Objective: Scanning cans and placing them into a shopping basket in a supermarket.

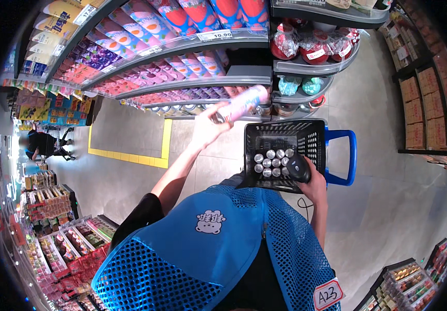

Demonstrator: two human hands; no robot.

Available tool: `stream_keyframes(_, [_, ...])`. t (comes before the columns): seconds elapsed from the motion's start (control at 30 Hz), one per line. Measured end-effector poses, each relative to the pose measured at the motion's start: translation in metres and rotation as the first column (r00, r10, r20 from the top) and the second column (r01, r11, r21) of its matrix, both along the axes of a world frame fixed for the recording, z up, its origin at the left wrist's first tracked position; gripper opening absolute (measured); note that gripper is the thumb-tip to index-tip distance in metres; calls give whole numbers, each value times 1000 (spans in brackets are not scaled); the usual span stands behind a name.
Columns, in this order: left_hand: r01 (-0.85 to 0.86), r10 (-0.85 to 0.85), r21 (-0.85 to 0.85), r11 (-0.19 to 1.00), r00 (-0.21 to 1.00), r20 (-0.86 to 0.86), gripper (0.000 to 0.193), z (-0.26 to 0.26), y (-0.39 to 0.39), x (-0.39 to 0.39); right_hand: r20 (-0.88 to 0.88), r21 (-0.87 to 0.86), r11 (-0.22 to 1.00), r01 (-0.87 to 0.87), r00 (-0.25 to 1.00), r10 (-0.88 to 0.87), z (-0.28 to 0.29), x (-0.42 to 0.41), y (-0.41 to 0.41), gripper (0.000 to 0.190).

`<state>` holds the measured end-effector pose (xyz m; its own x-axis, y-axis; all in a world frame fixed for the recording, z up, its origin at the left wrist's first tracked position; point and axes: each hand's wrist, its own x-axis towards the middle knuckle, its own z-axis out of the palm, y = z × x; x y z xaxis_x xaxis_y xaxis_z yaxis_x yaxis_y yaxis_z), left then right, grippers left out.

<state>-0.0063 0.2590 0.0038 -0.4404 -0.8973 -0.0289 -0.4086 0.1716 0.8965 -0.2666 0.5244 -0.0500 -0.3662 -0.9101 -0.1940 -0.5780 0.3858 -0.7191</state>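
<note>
My left hand (215, 126) holds a pink and blue cylindrical bottle or can (244, 102), slightly blurred, raised in front of the lower shelves. A black handheld scanner (298, 168) is gripped in my right hand (313, 182), over the right part of a black plastic shopping basket (312, 126). Several silver-topped cans (276, 162) stand upright in the basket, beside the scanner. The basket's blue handle (351, 157) sticks out to the right. Below my right wrist a thin dark cable (305, 203) loops.
Store shelves (180, 82) with rows of pink, purple and red packages run ahead; curved end shelves (316, 70) hold red wrapped items. Yellow tape (130, 157) marks the floor. A person (44, 144) with a cart is far left. Boxes fill a rack (425, 112) at right.
</note>
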Motion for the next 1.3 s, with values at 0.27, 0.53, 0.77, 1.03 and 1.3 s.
stream_keyframes(0.27, [-209,205,-154,966,978,-42,61,-10,-100,-45,2,-86,992,91,996,-92,8,28,17,72])
stream_keyframes(0.53, [-238,306,-353,905,940,151,63,-23,-159,-83,48,109,968,227,971,-233,12,58,23,68])
stream_keyframes(0.77, [35,236,-553,832,881,410,60,-38,-208,-108,74,36,945,324,943,-326,6,73,33,68])
stream_keyframes(1.03, [296,107,-610,735,838,535,51,-80,-259,-136,51,31,934,356,933,-357,-1,82,34,70])
stream_keyframes(1.3, [266,82,-514,816,826,557,51,-67,-271,-153,46,126,918,377,922,-385,10,88,27,67])
